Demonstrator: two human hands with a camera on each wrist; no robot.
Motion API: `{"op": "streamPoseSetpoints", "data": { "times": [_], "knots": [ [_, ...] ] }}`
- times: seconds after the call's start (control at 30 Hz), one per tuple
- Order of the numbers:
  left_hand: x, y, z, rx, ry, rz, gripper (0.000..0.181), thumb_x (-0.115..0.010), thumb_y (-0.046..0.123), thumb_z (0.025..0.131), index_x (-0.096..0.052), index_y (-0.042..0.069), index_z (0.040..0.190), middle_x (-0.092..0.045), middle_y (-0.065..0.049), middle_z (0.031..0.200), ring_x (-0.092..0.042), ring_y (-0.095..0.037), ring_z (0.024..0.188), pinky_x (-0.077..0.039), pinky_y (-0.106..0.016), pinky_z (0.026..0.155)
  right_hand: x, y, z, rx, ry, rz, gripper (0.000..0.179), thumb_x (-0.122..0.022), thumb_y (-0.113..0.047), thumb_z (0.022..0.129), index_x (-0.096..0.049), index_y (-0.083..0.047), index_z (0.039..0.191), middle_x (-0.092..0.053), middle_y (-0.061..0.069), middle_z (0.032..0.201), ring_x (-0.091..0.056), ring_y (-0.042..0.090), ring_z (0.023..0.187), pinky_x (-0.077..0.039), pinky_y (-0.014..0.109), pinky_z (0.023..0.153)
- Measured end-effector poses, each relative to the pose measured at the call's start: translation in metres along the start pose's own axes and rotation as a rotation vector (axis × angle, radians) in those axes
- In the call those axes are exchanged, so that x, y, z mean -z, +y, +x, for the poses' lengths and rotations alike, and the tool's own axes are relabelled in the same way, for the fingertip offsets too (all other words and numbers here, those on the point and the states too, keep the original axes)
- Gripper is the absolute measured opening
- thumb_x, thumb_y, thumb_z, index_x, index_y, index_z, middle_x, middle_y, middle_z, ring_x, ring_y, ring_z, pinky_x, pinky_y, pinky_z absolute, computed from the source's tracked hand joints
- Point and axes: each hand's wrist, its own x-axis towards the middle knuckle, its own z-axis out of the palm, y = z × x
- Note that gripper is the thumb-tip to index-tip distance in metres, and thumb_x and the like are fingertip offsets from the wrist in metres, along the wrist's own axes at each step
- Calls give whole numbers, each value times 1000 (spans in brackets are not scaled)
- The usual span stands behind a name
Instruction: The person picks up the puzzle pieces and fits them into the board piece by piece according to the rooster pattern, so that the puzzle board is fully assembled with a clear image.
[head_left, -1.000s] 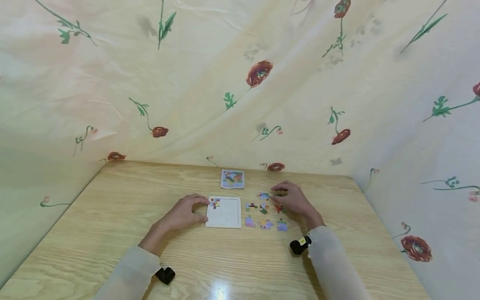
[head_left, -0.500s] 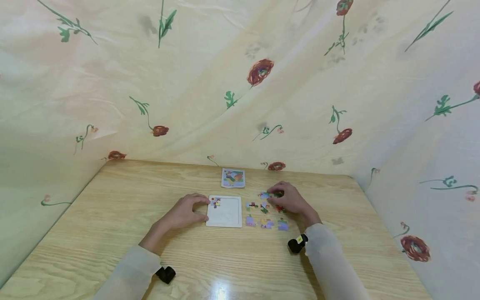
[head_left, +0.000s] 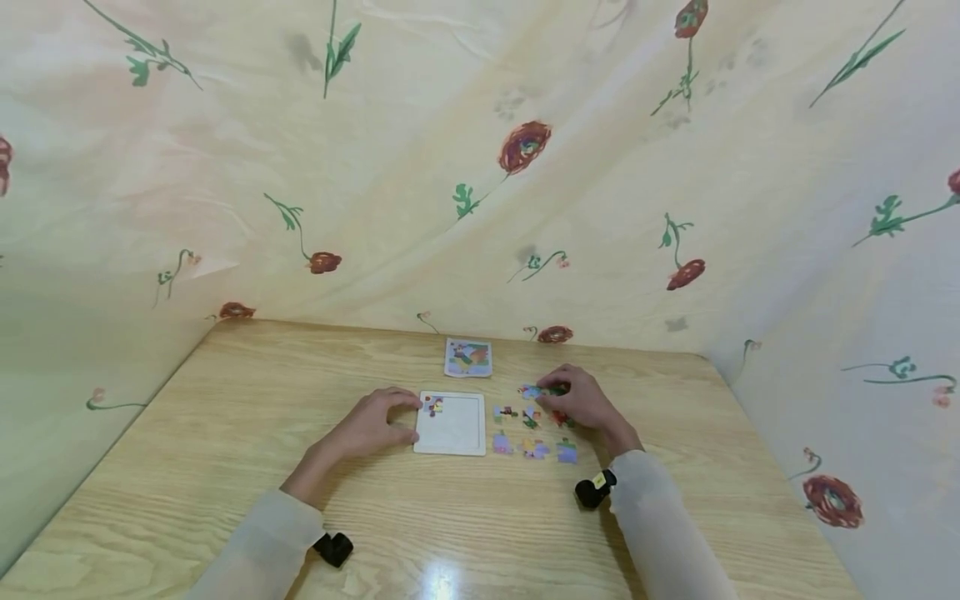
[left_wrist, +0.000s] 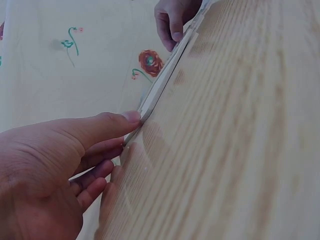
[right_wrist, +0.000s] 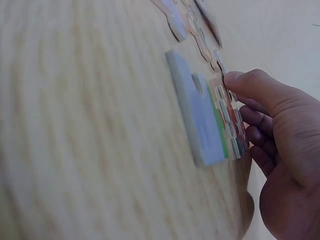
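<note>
A white puzzle tray (head_left: 453, 429) lies flat on the table, a few joined pieces (head_left: 432, 406) in its upper left corner. My left hand (head_left: 372, 423) holds the tray's left edge, thumb at the lower corner and fingers higher up; in the left wrist view the thumb (left_wrist: 131, 116) touches the rim. To the right of the tray, loose puzzle pieces lie in rows. Over the back row, my right hand (head_left: 585, 400) pinches a green puzzle piece (head_left: 558, 389), partly covered by the fingers. Just left of it is a blue piece (head_left: 529, 392).
A picture card (head_left: 468, 357) of a colourful bird-like figure lies behind the tray. Nearer pieces include a purple one (head_left: 502, 443), a yellow-and-purple one (head_left: 535, 449) and a blue-and-green one (right_wrist: 202, 120). Floral cloth (head_left: 390, 167) hangs around the wooden table (head_left: 465, 517).
My right hand has shifted slightly left, and its thumb and finger have come closer together around the back-row piece. The left hand and tray stay in place.
</note>
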Motion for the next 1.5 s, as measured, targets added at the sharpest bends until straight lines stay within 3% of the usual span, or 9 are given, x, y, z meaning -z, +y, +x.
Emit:
{"op": "streamPoseSetpoints", "data": {
  "times": [0.27, 0.67, 1.2, 1.5],
  "knots": [
    [0, 1, -1, 8, 2, -7, 47, -81, 23, 88, -70, 13, 132, -61, -6, 144, -47, -36, 143, -37, -60, 119, -1, -1, -2, -16, 43, 12, 28, -78, -27, 92, -77, -13, 116, -67, 8, 116, -62, 25, 109, -51, 43, 96],
    [1, 1, -1, 9, -3, -13, 46, -80, 23, 89, -69, 13, 133, -61, -5, 144, -46, -37, 143, -36, -61, 118, -4, -18, 0, 38, 63, 76, 29, -78, -25, 93, -76, -9, 116, -67, 10, 117, -65, 33, 116, -58, 50, 95],
    [0, 0, -1, 3, -6, -15, 46, -81, 23, 89, -69, 14, 132, -61, -5, 144, -46, -37, 143, -35, -62, 119, -38, -61, 6, 100, 9, 119, 25, -79, -25, 92, -78, -12, 114, -68, 7, 120, -64, 30, 116, -55, 51, 99],
    [0, 0, -1, 0, -7, -9, 46, -81, 23, 89, -69, 14, 132, -60, -6, 144, -46, -38, 143, -35, -63, 118, -52, -70, 11, 114, -17, 126, 23, -79, -26, 91, -79, -17, 113, -68, 2, 118, -63, 26, 116, -53, 50, 101]
  ]
}}
